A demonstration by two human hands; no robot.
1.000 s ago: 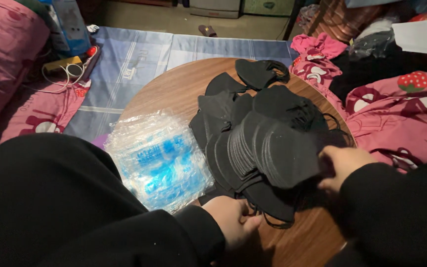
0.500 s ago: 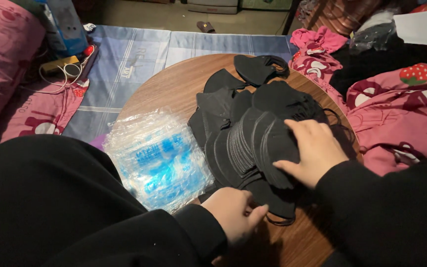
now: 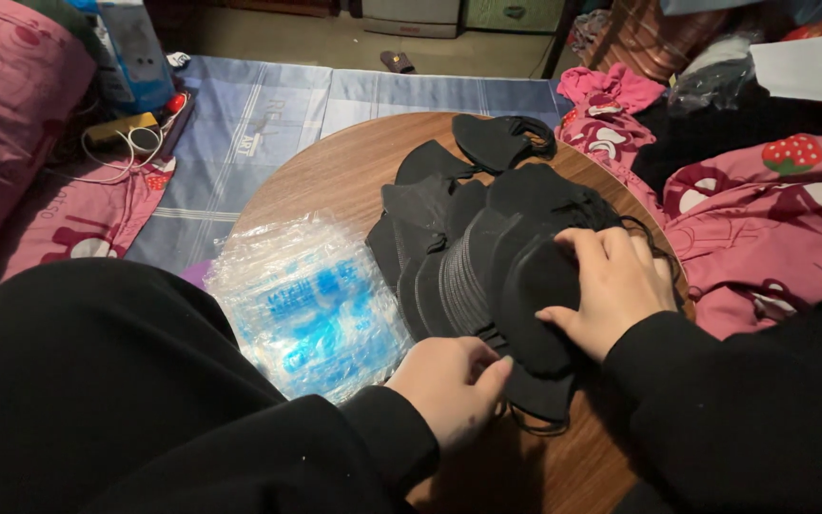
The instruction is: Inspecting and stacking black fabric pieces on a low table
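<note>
Head view: two hands worked a fanned stack of black face masks point(image 3: 487, 276) on the round wooden worktop point(image 3: 335, 176).

The right hand point(image 3: 611, 286) lay open across the top mask; the left hand point(image 3: 454, 385) pinched the stack's near edge. Beside them sat clear plastic sleeves point(image 3: 311, 305). Lifting one mask cleanly would, I judged, need a steadying press and loose ear loops.

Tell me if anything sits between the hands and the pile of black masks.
Nothing visible does. The right hand already lies flat on the pile of black masks, and the left hand touches its near edge. The clear plastic bags lie apart, beside the pile.
</note>
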